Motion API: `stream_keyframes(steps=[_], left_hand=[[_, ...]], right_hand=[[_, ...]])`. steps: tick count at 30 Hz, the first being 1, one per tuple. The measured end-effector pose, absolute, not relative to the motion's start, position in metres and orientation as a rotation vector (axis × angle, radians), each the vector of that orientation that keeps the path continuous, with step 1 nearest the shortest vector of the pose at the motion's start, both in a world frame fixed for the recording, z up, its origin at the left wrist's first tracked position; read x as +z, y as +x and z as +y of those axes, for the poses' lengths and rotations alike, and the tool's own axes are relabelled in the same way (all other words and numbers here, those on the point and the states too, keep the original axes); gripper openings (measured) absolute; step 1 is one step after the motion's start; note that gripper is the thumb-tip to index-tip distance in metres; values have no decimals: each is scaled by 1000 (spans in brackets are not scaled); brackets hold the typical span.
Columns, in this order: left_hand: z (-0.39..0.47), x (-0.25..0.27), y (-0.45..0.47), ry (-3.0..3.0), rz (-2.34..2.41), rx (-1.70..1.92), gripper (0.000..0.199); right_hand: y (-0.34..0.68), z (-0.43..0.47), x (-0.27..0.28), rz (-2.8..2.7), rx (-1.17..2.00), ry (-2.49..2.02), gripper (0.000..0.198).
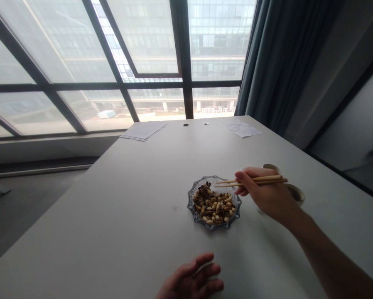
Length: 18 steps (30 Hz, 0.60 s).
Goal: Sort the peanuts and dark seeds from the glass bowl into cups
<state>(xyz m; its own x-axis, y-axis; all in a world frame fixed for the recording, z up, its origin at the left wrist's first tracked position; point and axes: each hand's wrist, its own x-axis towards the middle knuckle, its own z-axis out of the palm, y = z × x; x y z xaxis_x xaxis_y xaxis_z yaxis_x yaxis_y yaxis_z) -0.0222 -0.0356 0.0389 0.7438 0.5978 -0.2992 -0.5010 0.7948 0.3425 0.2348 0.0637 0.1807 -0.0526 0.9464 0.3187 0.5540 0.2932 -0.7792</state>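
My right hand (261, 191) grips a pair of wooden chopsticks (267, 179), their tips pointing left over the far part of a scalloped glass bowl (191, 206). Nothing shows between the tips. The bowl holds a mix of pale nuts (216, 209), which look like peanuts, and dark striped seeds (205, 190), which look like sunflower seeds. Palm partly up and fingers apart, my left hand (194, 279) is near the bottom edge of the view, in front of the bowl and apart from it. It holds nothing.
Two small round bowls, a nearer one (296, 194) and a farther one (271, 167), are partly hidden behind my right hand. Paper sheets lie at the far left (144, 131) and far right (243, 128) of the white table (127, 199). Windows and a dark curtain (273, 62) stand beyond.
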Motion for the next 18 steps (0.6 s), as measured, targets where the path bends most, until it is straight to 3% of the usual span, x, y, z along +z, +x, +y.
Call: stream_keyframes(steps=[7, 12, 18], left_hand=[[-37, 38, -25, 259, 398, 607, 35], [-37, 37, -25, 251, 393, 601, 36], [-35, 38, -23, 238, 407, 612, 37]], right_hand=[[210, 70, 150, -1714, 841, -1272, 35], [210, 71, 149, -1725, 752, -1318, 41], [235, 56, 189, -1733, 441, -1445, 41]])
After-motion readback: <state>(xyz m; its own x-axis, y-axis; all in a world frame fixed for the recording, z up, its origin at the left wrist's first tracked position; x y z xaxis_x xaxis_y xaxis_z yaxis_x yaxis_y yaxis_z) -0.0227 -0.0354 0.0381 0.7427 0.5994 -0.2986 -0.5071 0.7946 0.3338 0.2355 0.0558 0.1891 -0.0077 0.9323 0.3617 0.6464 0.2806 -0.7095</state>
